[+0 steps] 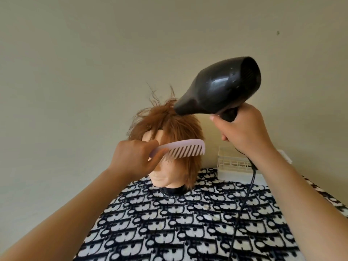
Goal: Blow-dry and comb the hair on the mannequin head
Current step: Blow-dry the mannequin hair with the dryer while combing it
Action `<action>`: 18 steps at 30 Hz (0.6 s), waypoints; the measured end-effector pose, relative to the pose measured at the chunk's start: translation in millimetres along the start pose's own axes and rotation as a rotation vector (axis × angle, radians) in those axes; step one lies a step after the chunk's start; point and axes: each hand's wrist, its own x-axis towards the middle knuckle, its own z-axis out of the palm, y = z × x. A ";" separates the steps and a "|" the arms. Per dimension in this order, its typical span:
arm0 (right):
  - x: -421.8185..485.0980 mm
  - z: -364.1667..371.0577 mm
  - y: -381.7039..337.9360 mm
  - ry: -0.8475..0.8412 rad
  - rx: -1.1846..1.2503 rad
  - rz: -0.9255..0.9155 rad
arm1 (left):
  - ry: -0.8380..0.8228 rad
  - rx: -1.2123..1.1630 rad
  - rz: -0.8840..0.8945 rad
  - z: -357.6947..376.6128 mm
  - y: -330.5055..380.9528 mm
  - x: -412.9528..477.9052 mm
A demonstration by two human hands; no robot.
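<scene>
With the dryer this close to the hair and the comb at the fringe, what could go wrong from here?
1. The hair dryer nozzle sits right against the crown of the mannequin head; heat held there may scorch the hair.
2. Its cord trails across the patterned cloth under the right hand; a snag might jerk the dryer.
3. The pink comb in the left hand may catch in tangles and tip the head.

The right hand (243, 130) hid most of the dryer's handle; the left hand (134, 157) and comb (180, 148) covered part of the mannequin's face (160, 174), and the cord (243, 204) ran off the bottom edge
</scene>
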 end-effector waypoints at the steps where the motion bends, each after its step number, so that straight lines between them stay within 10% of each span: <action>1: 0.1 1.6 -2.1 -0.046 0.026 0.005 | 0.000 -0.002 -0.003 -0.3 -0.9 -0.3; 18: -3.3 -8.0 -0.3 -0.065 0.012 0.074 | 0.001 -0.027 -0.016 -3.3 -8.1 -3.7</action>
